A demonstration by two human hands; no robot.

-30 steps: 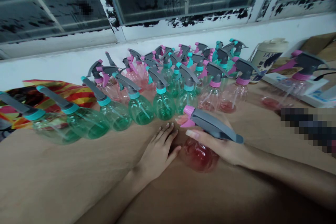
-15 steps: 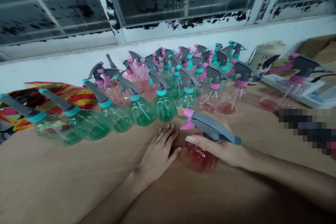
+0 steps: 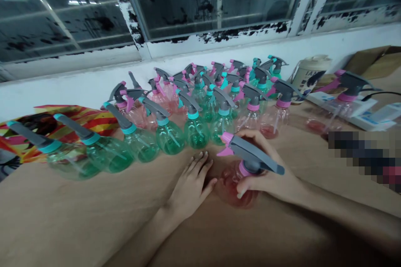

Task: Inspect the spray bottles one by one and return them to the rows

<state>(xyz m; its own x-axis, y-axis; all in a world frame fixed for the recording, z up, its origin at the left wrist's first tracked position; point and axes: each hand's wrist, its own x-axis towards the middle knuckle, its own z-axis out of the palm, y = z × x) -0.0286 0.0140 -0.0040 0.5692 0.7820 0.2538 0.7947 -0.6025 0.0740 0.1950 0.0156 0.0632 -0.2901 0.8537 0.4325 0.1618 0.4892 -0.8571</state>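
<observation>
A spray bottle (image 3: 230, 185) with a pink collar, grey trigger head and red-tinted liquid stands on the table in front of me. My right hand (image 3: 269, 175) is wrapped around its neck, thumb on the near side; its other fingers are partly hidden behind the spray head. To the left of that bottle, my left hand (image 3: 189, 185) lies palm down on the tabletop, fingers stretched out and holding nothing. Just beyond the fingertips stands a green spray bottle (image 3: 196, 133) with a turquoise collar, in a row of similar ones.
Several pink and green spray bottles (image 3: 163, 91) crowd toward the wall. A colourful plastic bag (image 3: 84, 121) lies at left. On the right are a lone pink-collared spray bottle (image 3: 333, 112), a cream container (image 3: 313, 73), white boxes (image 3: 363, 119) and a cardboard box (image 3: 372, 62). Windows line the back.
My right thumb has moved down from the upper body's left side to lower on the bottle, and the fingers now reach up behind the head. My left hand stays flat in place.
</observation>
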